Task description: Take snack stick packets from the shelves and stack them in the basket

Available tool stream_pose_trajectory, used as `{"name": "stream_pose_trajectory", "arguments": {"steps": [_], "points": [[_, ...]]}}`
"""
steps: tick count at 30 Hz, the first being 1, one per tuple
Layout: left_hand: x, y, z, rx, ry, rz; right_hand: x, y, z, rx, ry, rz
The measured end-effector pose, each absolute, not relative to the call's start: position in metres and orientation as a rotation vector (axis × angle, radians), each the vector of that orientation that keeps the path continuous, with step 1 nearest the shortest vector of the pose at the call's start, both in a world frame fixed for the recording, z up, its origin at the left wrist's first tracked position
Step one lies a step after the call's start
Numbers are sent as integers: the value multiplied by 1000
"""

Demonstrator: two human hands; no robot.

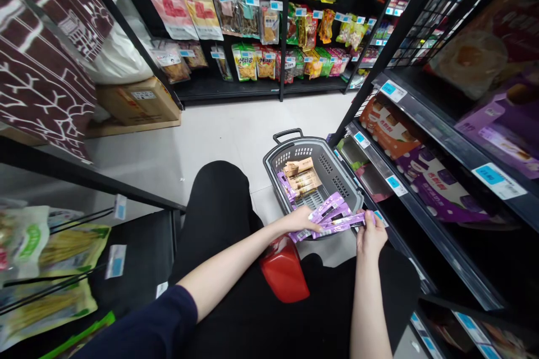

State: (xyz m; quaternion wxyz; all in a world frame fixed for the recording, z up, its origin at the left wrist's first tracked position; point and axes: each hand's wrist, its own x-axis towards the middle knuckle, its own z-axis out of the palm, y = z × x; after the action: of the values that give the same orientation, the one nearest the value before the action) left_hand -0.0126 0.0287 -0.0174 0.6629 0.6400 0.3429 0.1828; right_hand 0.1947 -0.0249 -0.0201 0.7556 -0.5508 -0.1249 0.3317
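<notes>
Several slim purple snack packets (330, 208) are fanned out in my left hand (301, 220), whose fingers are wrapped round their lower ends. My right hand (371, 231) pinches the far end of one purple packet, stretched level between both hands. Beneath them on the floor stands a grey shopping basket (337, 171) with perforated walls and a raised handle. Tan packets (303, 175) lie inside it, and more purple packets show along its left side. A red plastic object (285, 269) sits between my knees, just below my left hand; its kind is unclear.
Shelves with purple and orange boxes (446, 185) rise close on the right. Hanging snack bags (248, 61) line the rack ahead. A cardboard box (135, 102) stands at the left back, and bagged goods (63, 247) hang on hooks at the near left. Pale floor (214, 134) lies between.
</notes>
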Motion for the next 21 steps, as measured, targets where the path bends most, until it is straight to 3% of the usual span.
{"name": "stream_pose_trajectory", "arguments": {"steps": [5,14,21], "points": [[-13,27,-21,1166,810,421,208,-25,-25,-1052,-253,736],[-7,-6,-17,850,601,78,199,-30,6,-536,-179,1146],[-1,3,-19,1097,750,303,186,-24,-3,-813,-371,1188]]}}
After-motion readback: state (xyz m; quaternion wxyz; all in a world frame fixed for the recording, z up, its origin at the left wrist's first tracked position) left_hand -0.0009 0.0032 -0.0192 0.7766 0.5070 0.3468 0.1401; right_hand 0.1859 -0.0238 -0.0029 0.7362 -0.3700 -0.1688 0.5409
